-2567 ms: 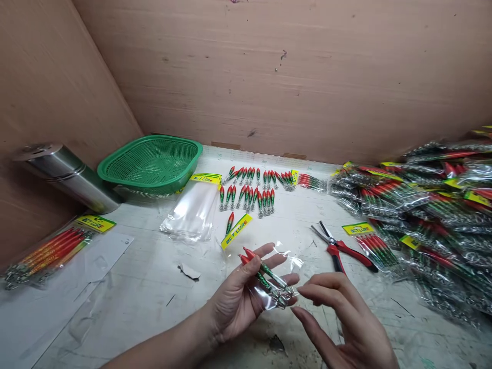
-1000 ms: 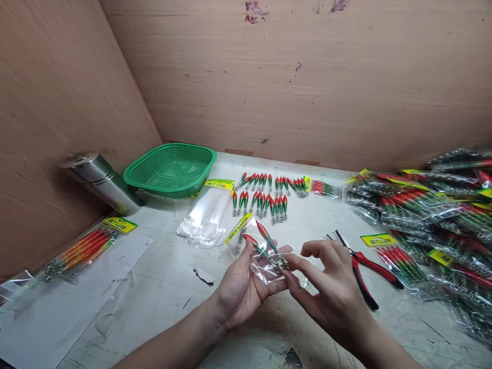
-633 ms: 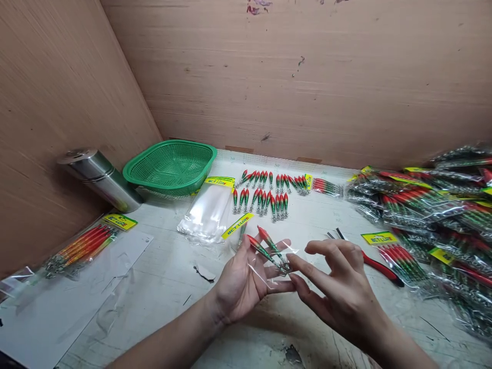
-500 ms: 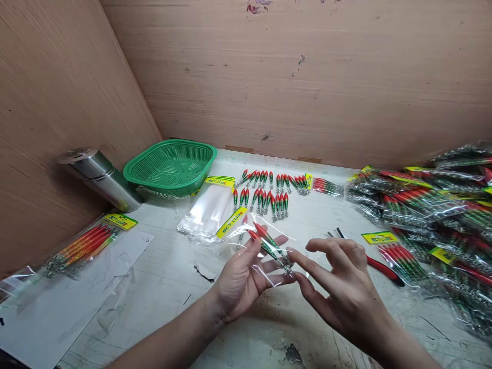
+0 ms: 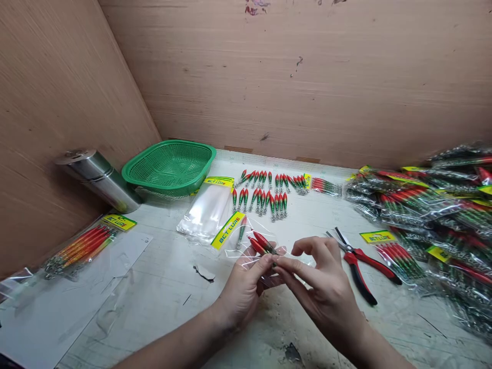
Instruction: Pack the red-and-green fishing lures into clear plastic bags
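Note:
My left hand is closed round a clear plastic bag with a yellow "BCT LURE" header. Two red-and-green fishing lures lie at this hand, their hooked ends hidden behind the fingers. Whether they are inside the bag I cannot tell. My right hand pinches at the lower ends of those lures, its thumb and index finger meeting the left thumb. Just beyond the bag, one more lure shows through the plastic. Loose lures stand in two rows behind my hands.
Red-handled pliers lie right of my hands, beside a large pile of packed lures. Empty header bags are stacked at centre left, near a green basket and a steel flask. Packed orange lures rest on white sheets.
My right hand has moved left and closed on the lures' hooked ends. The left thumb has come down to meet it, and the pliers now show fully.

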